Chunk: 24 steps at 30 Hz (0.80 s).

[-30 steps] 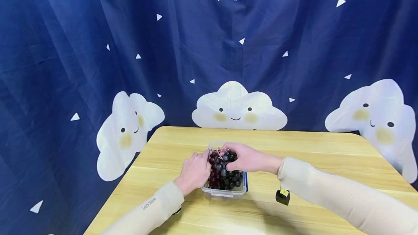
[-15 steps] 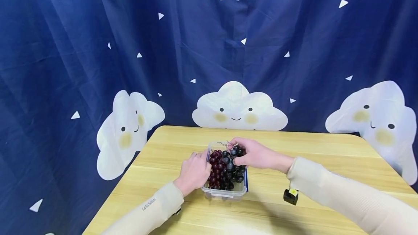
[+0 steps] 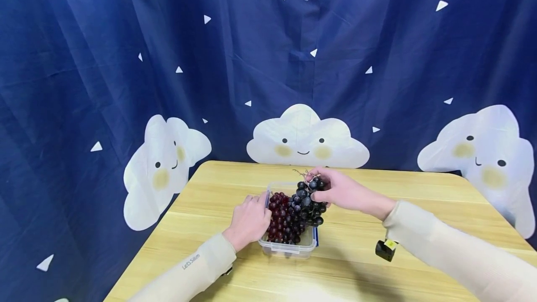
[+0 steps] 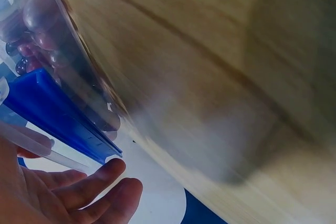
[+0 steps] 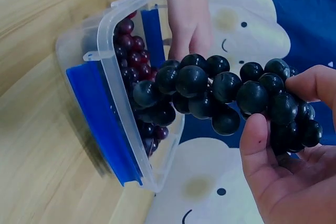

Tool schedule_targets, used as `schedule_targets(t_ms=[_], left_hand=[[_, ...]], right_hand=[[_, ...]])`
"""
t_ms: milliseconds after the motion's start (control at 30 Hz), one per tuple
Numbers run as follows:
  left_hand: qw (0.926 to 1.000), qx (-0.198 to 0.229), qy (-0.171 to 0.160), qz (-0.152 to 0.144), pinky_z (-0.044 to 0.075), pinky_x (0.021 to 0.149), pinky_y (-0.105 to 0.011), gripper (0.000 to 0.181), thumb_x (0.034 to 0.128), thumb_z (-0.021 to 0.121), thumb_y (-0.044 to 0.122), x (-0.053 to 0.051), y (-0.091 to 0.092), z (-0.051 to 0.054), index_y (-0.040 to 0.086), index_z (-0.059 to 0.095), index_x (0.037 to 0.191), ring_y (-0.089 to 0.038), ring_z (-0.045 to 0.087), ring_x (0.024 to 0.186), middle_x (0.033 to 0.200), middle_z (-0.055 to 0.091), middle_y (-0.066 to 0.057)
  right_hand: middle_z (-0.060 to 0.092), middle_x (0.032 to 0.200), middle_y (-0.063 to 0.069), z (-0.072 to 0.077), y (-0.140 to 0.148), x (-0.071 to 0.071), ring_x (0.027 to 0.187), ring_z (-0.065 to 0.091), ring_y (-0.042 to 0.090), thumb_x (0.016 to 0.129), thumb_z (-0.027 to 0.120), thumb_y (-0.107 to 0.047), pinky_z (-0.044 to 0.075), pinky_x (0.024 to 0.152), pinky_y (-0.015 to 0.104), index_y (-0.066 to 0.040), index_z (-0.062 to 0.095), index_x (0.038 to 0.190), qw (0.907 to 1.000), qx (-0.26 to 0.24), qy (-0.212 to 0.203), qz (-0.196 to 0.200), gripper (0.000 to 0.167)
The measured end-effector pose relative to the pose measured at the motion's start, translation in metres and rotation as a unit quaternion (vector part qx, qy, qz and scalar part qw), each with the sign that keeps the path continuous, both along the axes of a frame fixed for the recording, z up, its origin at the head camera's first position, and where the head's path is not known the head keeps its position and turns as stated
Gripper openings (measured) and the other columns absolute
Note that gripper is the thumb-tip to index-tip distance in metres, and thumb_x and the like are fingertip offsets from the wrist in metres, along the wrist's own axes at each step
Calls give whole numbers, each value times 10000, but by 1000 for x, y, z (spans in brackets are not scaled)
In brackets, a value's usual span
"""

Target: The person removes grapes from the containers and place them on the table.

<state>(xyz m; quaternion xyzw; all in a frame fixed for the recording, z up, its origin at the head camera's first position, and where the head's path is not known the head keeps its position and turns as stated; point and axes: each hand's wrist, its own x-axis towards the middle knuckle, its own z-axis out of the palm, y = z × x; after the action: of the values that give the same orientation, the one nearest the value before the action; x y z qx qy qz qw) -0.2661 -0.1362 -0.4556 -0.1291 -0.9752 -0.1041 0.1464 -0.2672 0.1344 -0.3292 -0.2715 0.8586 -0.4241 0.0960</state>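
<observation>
My right hand (image 3: 340, 190) holds a bunch of black grapes (image 5: 210, 87) by its upper part, thumb and fingers around it. The bunch hangs tilted at the right side of a clear plastic container (image 3: 289, 248), its lower grapes over the rim. Bare stems stick out above the fingers in the head view. Inside the container lie dark red grapes (image 3: 277, 218). My left hand (image 3: 249, 220) grips the container's left wall at the rim. In the left wrist view its fingers (image 4: 92, 190) lie just below a blue side flap (image 4: 58, 114).
The container stands on a wooden table (image 3: 218, 190); another blue side flap (image 5: 100, 114) hangs on its right side. Behind the table hangs a dark blue curtain (image 3: 235, 59) with white clouds and triangles. A small black camera (image 3: 385, 250) is worn below my right wrist.
My right hand has lifted the black grapes up and to the right, partly out of the container, uncovering more of the red ones. The left hand has stayed at the rim.
</observation>
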Motion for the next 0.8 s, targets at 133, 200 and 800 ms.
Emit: schedule_targets(t_ms=[133,200,800], left_hand=[[10000,-19,-39,12,579,721,-485,504,998,475,282,-1,0,-1,79,497,1459,-305,636,1082,1182,702,-140],[10000,-24,-74,21,581,728,-486,506,1003,466,286,-1,0,-2,82,490,1465,-307,635,1097,1192,700,-137],[10000,31,-81,-10,566,655,-476,505,983,475,272,-2,-1,-2,73,503,1446,-292,642,1026,1159,710,-134]], right_hand=[[650,1158,120,0,9,-1,761,599,199,880,698,-138,574,634,393,-90,576,1267,9999,-66,11,-99,408],[650,1157,123,0,14,-1,769,596,199,880,700,-142,574,634,389,-83,575,1273,9999,-99,25,-121,417],[646,1113,147,-18,44,4,730,600,182,869,709,-118,574,617,361,-28,571,1286,9987,-230,-133,-424,449]])
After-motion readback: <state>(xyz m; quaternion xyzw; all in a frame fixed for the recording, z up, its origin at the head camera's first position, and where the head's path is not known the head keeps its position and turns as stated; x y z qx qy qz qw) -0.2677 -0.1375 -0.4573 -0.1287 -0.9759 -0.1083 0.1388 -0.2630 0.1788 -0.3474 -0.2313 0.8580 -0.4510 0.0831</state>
